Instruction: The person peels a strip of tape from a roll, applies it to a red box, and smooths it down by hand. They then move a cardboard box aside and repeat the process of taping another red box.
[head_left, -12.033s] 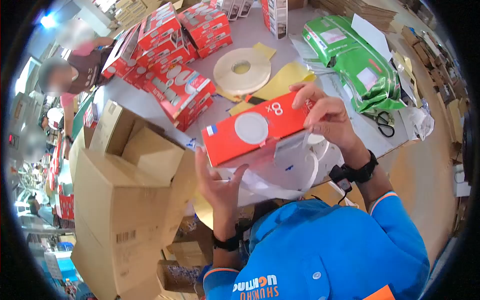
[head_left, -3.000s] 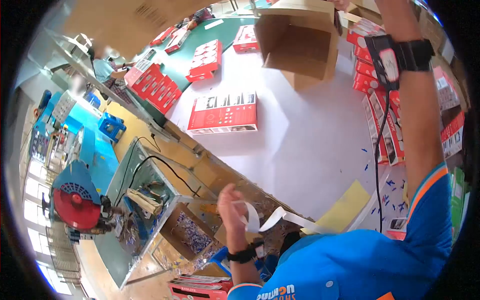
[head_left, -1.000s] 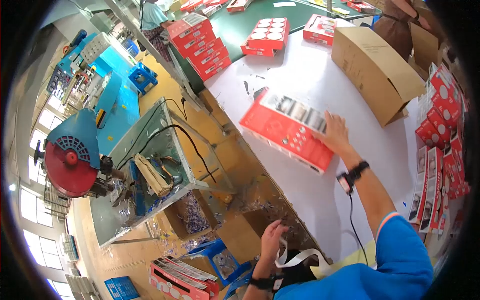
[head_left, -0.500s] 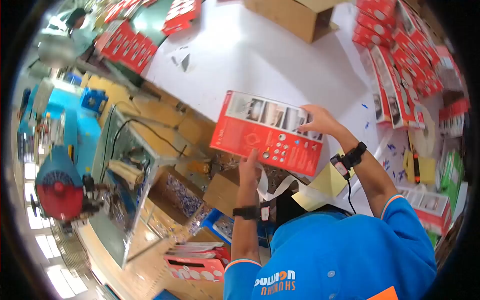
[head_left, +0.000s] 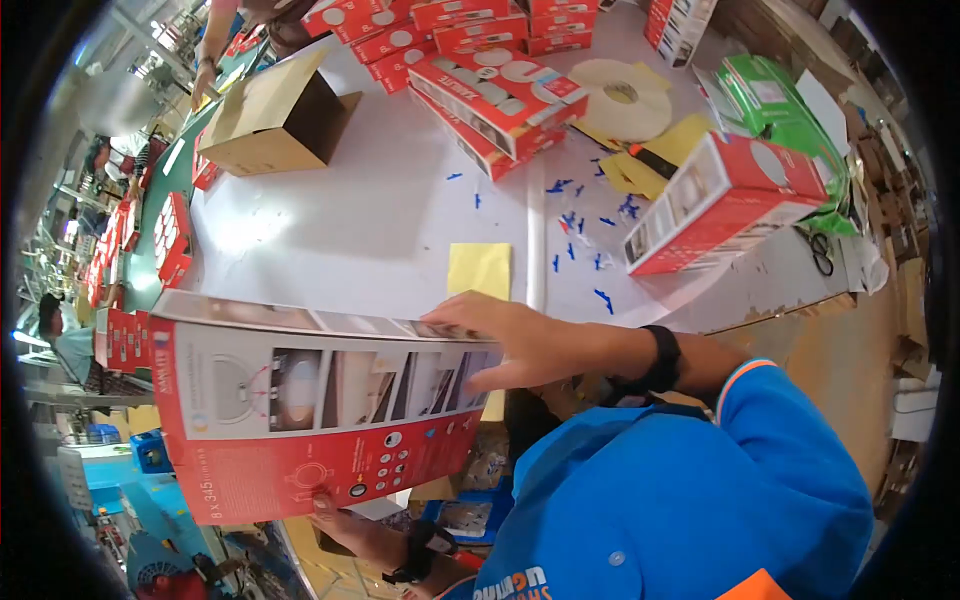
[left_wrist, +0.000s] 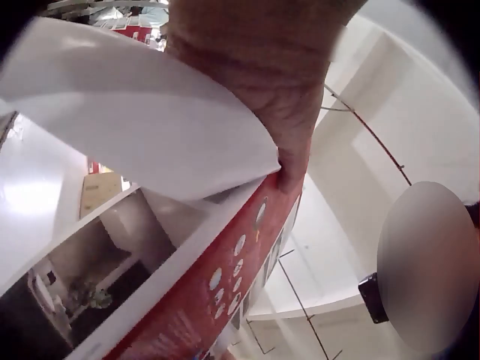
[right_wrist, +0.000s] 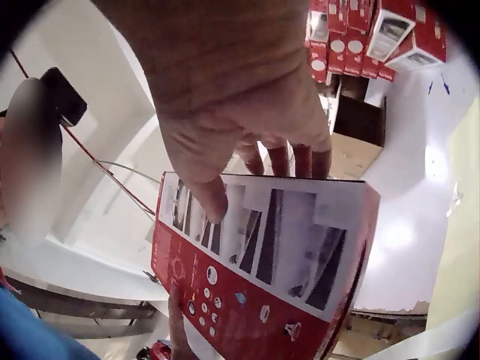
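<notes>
A long red and white printed box (head_left: 320, 400) is held up at the table's near edge in the head view. My right hand (head_left: 520, 345) grips its upper right edge, thumb on the printed face; the right wrist view shows the fingers of this hand (right_wrist: 247, 97) over the far edge of the box (right_wrist: 262, 247). From below, my left hand (head_left: 355, 530) holds the lower edge with the thumb on the red face; its other fingers are hidden. In the left wrist view a white strip (left_wrist: 150, 112) crosses beside the left hand (left_wrist: 262, 67) and the box (left_wrist: 225, 277).
An open brown carton (head_left: 265, 125) stands at the table's far left. Red boxes (head_left: 490, 95) are piled at the back, near a tape roll (head_left: 620, 95). Another box (head_left: 720, 195), an orange-black cutter (head_left: 652, 160), green packs (head_left: 785, 120), scissors (head_left: 820, 252) and blue bits (head_left: 603, 300) lie rightward.
The left hand, apart from the box one second ago, now holds it together with the right. Since half a second ago the box has come closer, and the head view has turned toward the piled boxes.
</notes>
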